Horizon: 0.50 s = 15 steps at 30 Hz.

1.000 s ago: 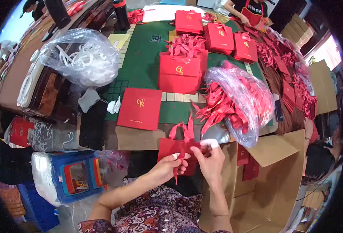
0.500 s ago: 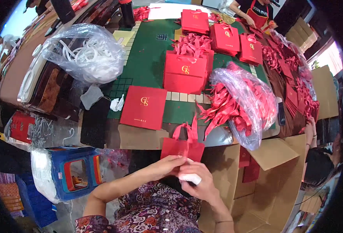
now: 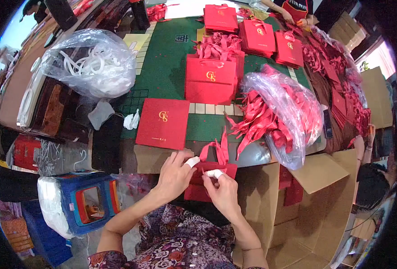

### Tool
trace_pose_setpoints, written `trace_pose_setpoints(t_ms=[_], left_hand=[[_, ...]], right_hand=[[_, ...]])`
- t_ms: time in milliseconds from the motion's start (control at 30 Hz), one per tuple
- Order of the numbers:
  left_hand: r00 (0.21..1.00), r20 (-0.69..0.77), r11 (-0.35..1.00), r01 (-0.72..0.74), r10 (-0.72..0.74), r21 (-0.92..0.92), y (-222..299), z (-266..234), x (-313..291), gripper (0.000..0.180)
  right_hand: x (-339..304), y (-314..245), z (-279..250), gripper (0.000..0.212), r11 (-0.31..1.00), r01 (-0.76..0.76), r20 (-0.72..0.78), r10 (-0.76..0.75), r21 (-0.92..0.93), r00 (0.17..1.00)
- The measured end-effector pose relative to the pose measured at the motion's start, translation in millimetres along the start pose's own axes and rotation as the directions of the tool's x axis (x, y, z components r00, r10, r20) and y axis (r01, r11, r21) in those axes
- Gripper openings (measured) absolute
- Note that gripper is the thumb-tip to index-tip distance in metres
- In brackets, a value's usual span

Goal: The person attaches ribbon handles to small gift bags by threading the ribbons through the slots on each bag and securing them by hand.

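Observation:
At the table's front edge, a small red paper gift bag (image 3: 197, 193) with a looped red ribbon handle (image 3: 216, 152) is between my hands. My left hand (image 3: 173, 177), white wrapping on one finger, is closed at the bag's upper left edge. My right hand (image 3: 223, 193), its fingers also wrapped in white, is closed at the top rim, close to the ribbon; its exact pinch point is partly hidden. Just beyond lies a flat red bag (image 3: 163, 123) with gold print. To the right, red ribbons (image 3: 256, 116) spill from a clear plastic bag (image 3: 304, 116).
Stacked red bags (image 3: 211, 80) stand farther back on the green mat (image 3: 162, 58). A clear bag of white cords (image 3: 93, 62) sits left. Below the table's right side is an open cardboard box (image 3: 256, 197). Another person's hands (image 3: 292, 19) are at the far right.
My hands have moved forward and apart; the left is now at the bag's left edge, the right at its rim. The small bag stays near the table edge, its handle upright.

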<state>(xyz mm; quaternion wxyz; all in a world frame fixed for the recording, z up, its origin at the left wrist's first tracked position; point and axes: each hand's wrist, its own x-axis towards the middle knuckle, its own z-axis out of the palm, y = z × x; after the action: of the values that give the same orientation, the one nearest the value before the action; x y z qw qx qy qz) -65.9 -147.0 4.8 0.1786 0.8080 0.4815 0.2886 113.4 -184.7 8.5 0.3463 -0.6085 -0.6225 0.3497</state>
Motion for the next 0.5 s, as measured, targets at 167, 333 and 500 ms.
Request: trace_pose_setpoints(t_ms=[167, 333, 500], left_hand=[[1.0, 0.007, 1.0, -0.01, 0.01, 0.01, 0.0, 3.1, -2.8, 0.034], [0.996, 0.063, 0.995, 0.072, -0.068, -0.066, -3.0, 7.3, -6.7, 0.035], [1.0, -0.016, 1.0, 0.01, -0.011, -0.029, -2.1, 11.7, -9.3, 0.035]], right_hand=[[7.0, 6.7, 11.4, 0.015, 0.997, -0.039, -0.02, 0.038, -0.064, 0.999], [11.1, 5.7, 6.7, 0.014, 0.995, -0.082, 0.051, 0.085, -0.056, 0.995], [16.7, 5.8, 3.7, 0.02, 0.979, -0.204, 0.135, 0.205, -0.019, 0.969]])
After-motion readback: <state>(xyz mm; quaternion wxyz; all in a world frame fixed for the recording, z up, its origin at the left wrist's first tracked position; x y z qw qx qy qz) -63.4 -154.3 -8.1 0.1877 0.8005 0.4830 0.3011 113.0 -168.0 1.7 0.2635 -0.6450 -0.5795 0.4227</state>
